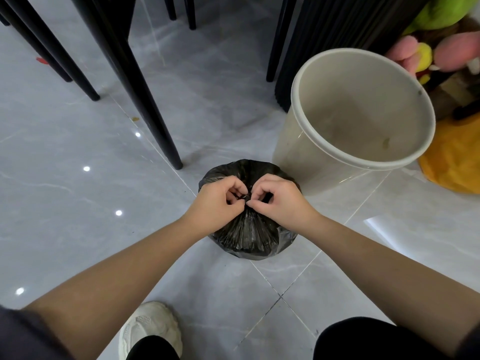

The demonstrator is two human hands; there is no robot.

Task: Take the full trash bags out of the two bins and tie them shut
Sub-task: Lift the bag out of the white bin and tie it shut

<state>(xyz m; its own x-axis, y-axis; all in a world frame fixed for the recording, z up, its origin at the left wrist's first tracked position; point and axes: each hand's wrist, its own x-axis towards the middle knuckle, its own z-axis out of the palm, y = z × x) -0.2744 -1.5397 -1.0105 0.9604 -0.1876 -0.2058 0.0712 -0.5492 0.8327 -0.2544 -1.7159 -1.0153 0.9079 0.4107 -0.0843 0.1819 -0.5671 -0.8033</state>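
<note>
Red scrap [41, 60]: a small bit on the floor at the far left edge, behind the chair legs.
Chair legs [145, 100]: several black tapered legs slant down from the upper left of the frame to the grey tiled floor [65, 152].
Shoe [150, 326]: 1 pale sneaker of mine, bottom edge, left of centre.
Left hand [218, 201]: at the centre of the frame, my fingers are curled and my fingertips pinch the gathered neck [246, 197] of the bag from its left side.
Trash bag [249, 235]: 1 black bag, full and rounded, sits on the floor at the centre, out of the bin and just beside it; its plastic is drawn up into pleats that meet between my 2 hands.
Right hand [280, 201]: my fingers are curled, thumb and forefinger pinching the same neck from the right, almost touching my left hand.
Bin [293, 152]: 1 beige round bin stands right of centre; its bare inner wall shows a few stains.
Black ribbed column [324, 27]: behind the bin, upper right.
Plush toys [426, 55]: green, pink and yellow, upper right corner.
Orange cushion-like thing [457, 162]: right edge, beside the bin; I cannot tell what it is.
</note>
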